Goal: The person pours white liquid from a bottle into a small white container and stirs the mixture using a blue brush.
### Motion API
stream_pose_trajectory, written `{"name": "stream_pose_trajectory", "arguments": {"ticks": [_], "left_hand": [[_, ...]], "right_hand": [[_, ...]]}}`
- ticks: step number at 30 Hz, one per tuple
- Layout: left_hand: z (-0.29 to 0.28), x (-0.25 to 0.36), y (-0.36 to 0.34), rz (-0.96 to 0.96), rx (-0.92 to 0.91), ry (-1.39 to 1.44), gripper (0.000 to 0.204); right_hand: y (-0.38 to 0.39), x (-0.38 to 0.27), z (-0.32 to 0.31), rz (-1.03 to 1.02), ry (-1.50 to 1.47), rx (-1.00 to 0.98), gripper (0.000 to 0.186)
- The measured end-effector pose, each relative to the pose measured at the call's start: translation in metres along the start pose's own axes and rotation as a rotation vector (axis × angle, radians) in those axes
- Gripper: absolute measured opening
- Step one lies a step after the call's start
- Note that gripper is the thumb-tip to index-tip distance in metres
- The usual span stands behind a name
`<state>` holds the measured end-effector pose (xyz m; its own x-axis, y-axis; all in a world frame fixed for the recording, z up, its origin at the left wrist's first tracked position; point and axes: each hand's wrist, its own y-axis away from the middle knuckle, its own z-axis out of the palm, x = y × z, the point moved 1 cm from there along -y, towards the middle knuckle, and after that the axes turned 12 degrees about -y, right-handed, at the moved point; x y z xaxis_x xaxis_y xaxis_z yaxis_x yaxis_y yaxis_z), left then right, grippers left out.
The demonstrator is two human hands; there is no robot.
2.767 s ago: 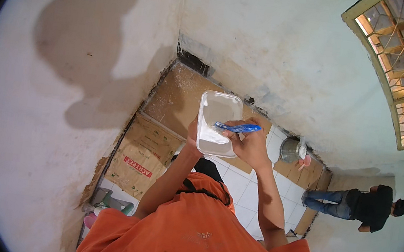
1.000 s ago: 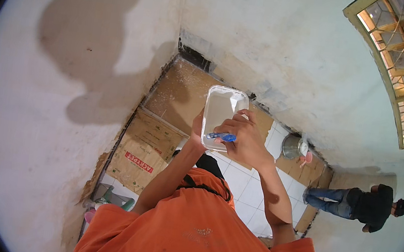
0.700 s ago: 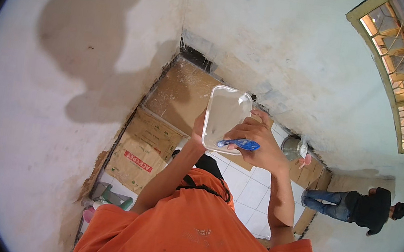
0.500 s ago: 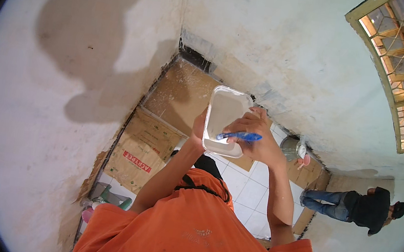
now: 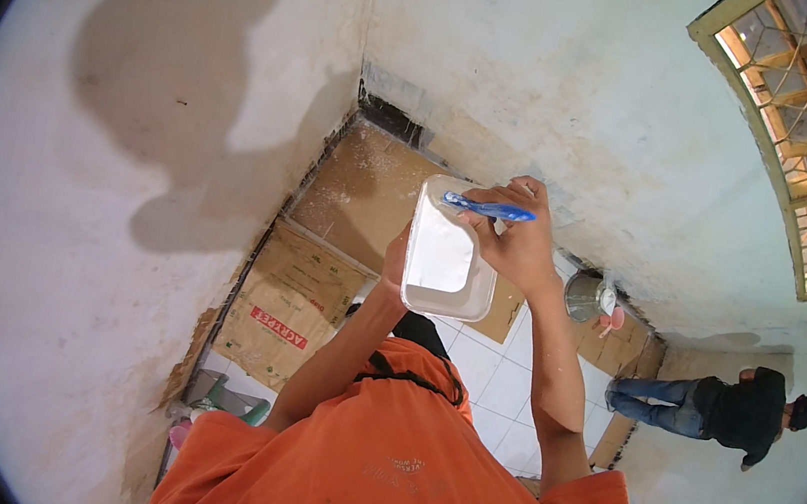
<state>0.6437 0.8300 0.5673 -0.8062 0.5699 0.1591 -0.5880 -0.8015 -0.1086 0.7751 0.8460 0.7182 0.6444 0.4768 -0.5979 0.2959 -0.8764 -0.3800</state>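
In front of my chest, my left hand grips the left side of a clear plastic tub; its fingers are partly hidden behind the wall. White paint lies inside the tub. My right hand is closed on a paintbrush with a blue handle. The brush points left, across the far part of the tub, with its whitish head near the far rim. Whether the bristles touch the paint is hard to make out.
Bare, patchy walls meet at a corner ahead. Cardboard sheets and a printed brown sheet cover part of the white tiled floor. A bucket stands by the right wall. Farther right, a person in dark clothes faces the wall. A barred window is upper right.
My right hand has moved the brush from the near part of the tub to its far end. More white paint shows in the tub. My left hand keeps its hold.
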Motion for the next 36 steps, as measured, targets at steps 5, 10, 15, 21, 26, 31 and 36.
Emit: {"name": "stream_pose_trajectory", "arguments": {"ticks": [5, 10, 15, 21, 26, 31, 36], "left_hand": [[0.003, 0.004, 0.003, 0.067, 0.050, -0.110, 0.044], [-0.003, -0.001, 0.005, 0.315, -0.001, -0.436, 0.044], [0.000, 0.006, -0.001, 0.155, -0.020, 0.041, 0.046], [-0.004, 0.007, 0.009, 0.229, -0.111, 0.032, 0.046], [-0.038, -0.002, 0.009, 0.312, 0.076, -0.129, 0.047], [-0.001, -0.004, 0.011, 0.283, -0.046, -0.076, 0.047], [-0.010, -0.001, 0.004, 0.185, 0.016, -0.105, 0.048]], "right_hand": [[0.009, 0.004, 0.004, -0.025, 0.119, 0.008, 0.017], [0.024, -0.009, 0.010, 0.059, 0.129, 0.079, 0.016], [0.046, -0.023, 0.017, 0.080, 0.140, 0.088, 0.014], [0.054, -0.027, 0.025, 0.203, 0.083, 0.198, 0.014], [0.035, -0.017, 0.036, 0.244, 0.331, 0.235, 0.023], [0.011, -0.011, 0.038, 0.173, 0.434, 0.272, 0.024], [-0.005, 0.000, 0.043, 0.091, 0.355, 0.239, 0.022]]}}
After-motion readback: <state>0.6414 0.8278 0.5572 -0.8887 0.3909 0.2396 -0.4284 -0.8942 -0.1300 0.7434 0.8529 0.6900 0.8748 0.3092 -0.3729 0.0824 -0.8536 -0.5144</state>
